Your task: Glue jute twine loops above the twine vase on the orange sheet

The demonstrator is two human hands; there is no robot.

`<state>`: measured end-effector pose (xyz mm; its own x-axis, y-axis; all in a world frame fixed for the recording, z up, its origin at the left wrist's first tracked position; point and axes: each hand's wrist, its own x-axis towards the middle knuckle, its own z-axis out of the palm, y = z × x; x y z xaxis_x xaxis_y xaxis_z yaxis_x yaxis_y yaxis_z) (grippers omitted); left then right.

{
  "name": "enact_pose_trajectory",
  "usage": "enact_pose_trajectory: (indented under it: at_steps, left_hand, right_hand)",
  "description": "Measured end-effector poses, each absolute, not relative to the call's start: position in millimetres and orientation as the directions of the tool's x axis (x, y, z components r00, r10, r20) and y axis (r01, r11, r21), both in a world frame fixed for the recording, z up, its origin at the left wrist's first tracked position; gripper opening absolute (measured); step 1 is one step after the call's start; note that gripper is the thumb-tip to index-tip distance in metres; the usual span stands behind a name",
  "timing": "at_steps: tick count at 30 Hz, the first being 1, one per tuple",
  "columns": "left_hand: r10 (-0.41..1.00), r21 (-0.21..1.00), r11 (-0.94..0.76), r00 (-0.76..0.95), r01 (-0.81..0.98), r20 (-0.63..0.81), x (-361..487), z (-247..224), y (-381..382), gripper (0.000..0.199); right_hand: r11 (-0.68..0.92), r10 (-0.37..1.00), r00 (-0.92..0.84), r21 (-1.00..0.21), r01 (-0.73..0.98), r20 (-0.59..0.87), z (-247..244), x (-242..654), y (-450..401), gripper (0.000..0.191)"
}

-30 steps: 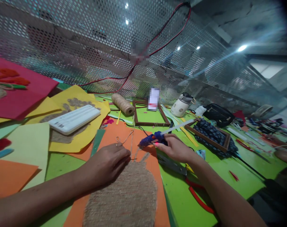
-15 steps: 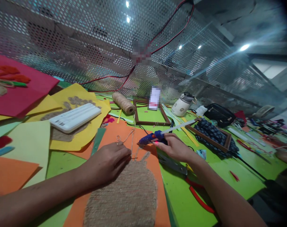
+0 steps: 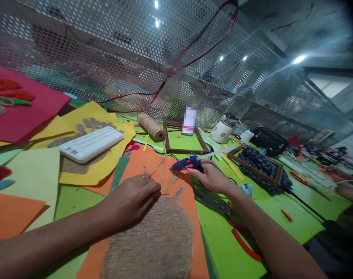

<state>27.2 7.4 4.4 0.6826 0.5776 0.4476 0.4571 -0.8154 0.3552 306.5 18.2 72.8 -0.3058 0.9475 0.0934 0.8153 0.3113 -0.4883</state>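
My right hand point(image 3: 212, 175) is wrapped round a blue hot glue gun point(image 3: 190, 163) with a long clear glue stick out of its back. Its nozzle points left, just above orange paper point(image 3: 138, 164). Across the lower part of that sheet, rows of twine form a brown filled shape point(image 3: 153, 240). My left hand point(image 3: 138, 193) rests along the shape's upper left edge, its fingers closed together at the jute twine point(image 3: 162, 174); the fingertips are partly hidden. From there the strand runs up to a twine spool point(image 3: 151, 126), and a loose curl lies by the knuckles.
Red-handled scissors point(image 3: 246, 244) lie beside my right forearm. A white power bank point(image 3: 92, 144) sits on yellow paper at left. Behind are a wooden frame point(image 3: 188, 151), a phone point(image 3: 189, 120) and a bottle point(image 3: 224, 128). Another person's hand point(image 3: 349, 190) shows at far right.
The glue gun's nozzle has lifted slightly, and the right hand with it has shifted a little to the left. My left hand stays almost still.
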Motion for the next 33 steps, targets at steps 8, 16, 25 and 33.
enact_pose_trajectory:
  at_steps: [8, 16, 25, 33]
  left_hand:
    - [0.574, 0.339, -0.818, 0.692, 0.465, 0.438, 27.3, 5.5, 7.1, 0.026]
    - [0.570, 0.349, -0.821, 0.688, 0.452, 0.450, 27.0, 5.1, 6.8, 0.023]
    - [0.551, 0.333, -0.834, 0.689, 0.440, 0.471, 28.9, 9.6, 6.0, 0.025]
    - [0.545, 0.337, -0.838, 0.696, 0.429, 0.468, 29.1, 11.1, 6.4, 0.024]
  right_hand:
    - [0.318, 0.947, -0.311, -0.341, 0.885, 0.077, 73.4, 315.6, 14.0, 0.028]
    - [0.324, 0.943, -0.331, -0.357, 0.876, 0.044, 77.9, 314.8, 8.6, 0.031]
    - [0.321, 0.946, -0.314, -0.372, 0.871, 0.081, 85.5, 313.9, 6.3, 0.026]
    - [0.310, 0.951, -0.288, -0.352, 0.883, 0.113, 85.8, 316.3, 7.3, 0.024]
